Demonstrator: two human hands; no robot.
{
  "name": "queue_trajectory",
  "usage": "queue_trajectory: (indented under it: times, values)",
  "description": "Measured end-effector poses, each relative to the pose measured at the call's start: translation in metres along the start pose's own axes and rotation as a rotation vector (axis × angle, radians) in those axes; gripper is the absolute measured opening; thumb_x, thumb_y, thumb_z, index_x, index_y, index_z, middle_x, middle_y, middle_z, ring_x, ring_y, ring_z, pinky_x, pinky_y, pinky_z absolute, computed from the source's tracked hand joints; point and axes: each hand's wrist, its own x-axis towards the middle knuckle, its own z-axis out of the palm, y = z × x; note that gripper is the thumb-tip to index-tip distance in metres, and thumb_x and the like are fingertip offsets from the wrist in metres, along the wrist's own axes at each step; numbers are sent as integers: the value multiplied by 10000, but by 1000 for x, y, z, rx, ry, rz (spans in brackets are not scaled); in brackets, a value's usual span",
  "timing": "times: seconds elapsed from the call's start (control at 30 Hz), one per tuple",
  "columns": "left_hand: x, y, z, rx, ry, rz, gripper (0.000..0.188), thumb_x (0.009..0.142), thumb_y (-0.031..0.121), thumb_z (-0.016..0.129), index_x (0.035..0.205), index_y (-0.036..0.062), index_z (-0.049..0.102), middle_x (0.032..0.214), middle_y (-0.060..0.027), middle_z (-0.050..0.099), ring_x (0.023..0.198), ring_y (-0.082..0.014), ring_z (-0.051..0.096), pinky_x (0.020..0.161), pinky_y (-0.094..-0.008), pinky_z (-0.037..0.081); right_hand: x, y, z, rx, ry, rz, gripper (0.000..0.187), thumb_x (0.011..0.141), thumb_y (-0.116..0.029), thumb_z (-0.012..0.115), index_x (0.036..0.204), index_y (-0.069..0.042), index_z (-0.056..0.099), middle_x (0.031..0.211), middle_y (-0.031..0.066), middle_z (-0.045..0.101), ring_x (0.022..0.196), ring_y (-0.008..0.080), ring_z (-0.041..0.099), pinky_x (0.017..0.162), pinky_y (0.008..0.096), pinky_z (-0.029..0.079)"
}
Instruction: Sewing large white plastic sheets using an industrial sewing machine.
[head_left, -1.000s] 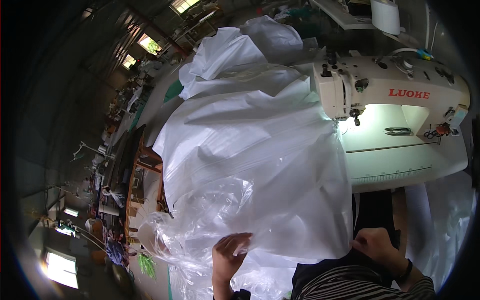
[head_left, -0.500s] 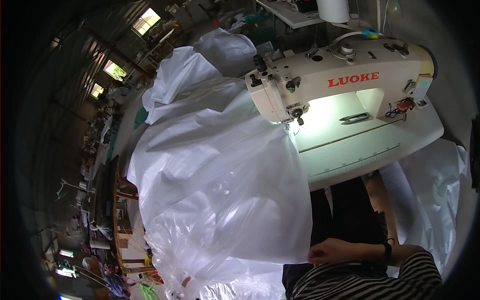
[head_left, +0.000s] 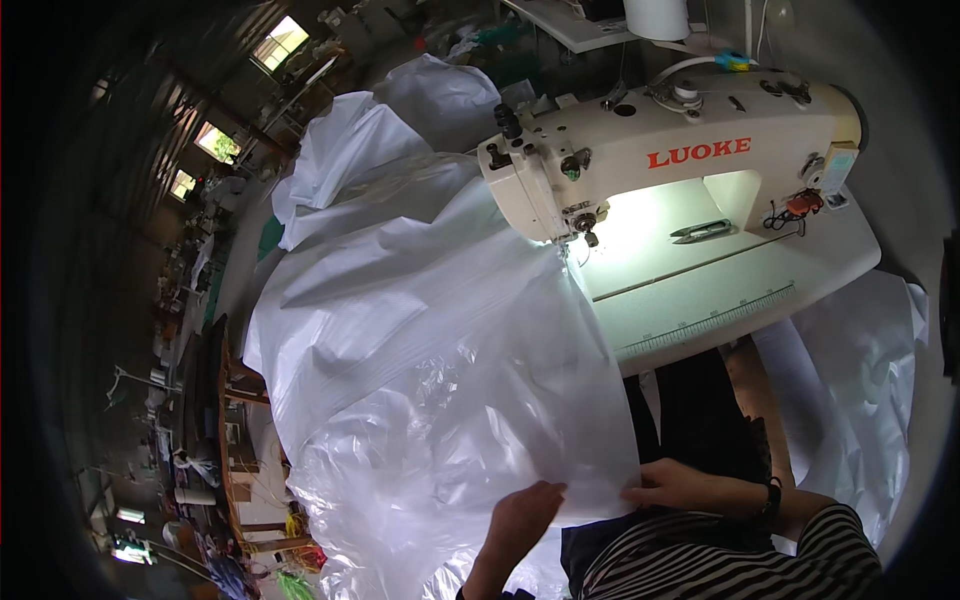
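A large sheet of white translucent plastic (head_left: 430, 300) runs from beneath the needle area of a sewing machine (head_left: 690, 140) down to my lap. My right hand (head_left: 678, 486) pinches the sheet's right edge close to its near corner. Just left of it, my left hand (head_left: 527, 512) has its fingers pressed together on the sheet's near edge. Between the two hands the edge lies fairly straight. At the far end, the sheet's right edge sits by the presser foot (head_left: 562, 245), whose exact contact with the plastic is too small to make out.
Metal thread snips (head_left: 702, 232) lie on the lit machine bed (head_left: 690, 290). More white sheeting (head_left: 860, 370) hangs at the right. Crumpled plastic (head_left: 360, 490) gathers at the lower left. A white thread cone (head_left: 657, 18) stands behind the machine. Cluttered shelving (head_left: 240, 440) lines the left.
My left hand has come out from under or behind the crumpled plastic and taken the near edge, beside my right hand. The right hand keeps its hold. The view has shifted slightly.
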Motion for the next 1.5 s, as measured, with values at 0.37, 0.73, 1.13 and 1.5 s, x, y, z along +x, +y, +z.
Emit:
queue_trajectory:
  times: [0.37,0.73,1.13,1.5]
  values:
    - [24,25,-28,149,22,324,565,837,303,746,1356,180,561,1471,-97,444,1362,-303,424,1140,-534,300,32,-25,7,600,-45,-149,304,1014,-236,574,1129,38,636,896,92,686,684,133,648,601,237,519]
    - [-19,-96,-95,405,348,-414,336,846,122,704,1172,61,651,1219,-141,667,1057,-334,657,890,-419,538,-24,-7,-24,-316,212,-136,555,949,-491,596,1204,1,627,1068,132,704,925,233,701,839,332,531]
    - [46,-172,-127,387,569,-276,559,883,261,691,1377,70,511,1352,-228,527,1275,-445,435,1050,-522,361,56,-25,-32,150,507,-324,286,950,-236,651,953,50,653,739,45,653,678,76,590,610,275,498]
    - [27,-78,-165,819,1180,-190,572,782,52,681,1327,102,511,1475,-177,419,1381,-379,396,1116,-537,342,65,-26,-35,190,468,-319,207,936,-158,661,910,46,642,737,12,628,668,62,566,588,244,473]
